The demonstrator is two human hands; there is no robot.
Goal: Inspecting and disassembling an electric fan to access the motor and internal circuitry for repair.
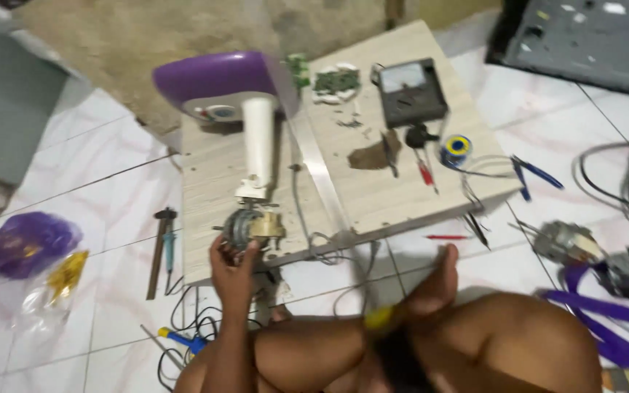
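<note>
One left hand (231, 255) grips the round fan motor (252, 227) on the bench (373, 193). Two bags, purple (20, 244) and yellow (67, 273), lie on the floor (103, 196). The right hand is blurry, maybe around something yellow.

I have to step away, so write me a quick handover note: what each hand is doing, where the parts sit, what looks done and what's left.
Left hand: fingers on the small motor at the near edge of the wooden board.
Right hand: low, by a blurred yellow-handled tool; grip unclear.
Fan stand, with its purple base, lies on the board, motor end towards you.
Analog multimeter, solder spool and circuit boards sit at the far side.
Done: motor exposed. Left: cannot tell.
</note>
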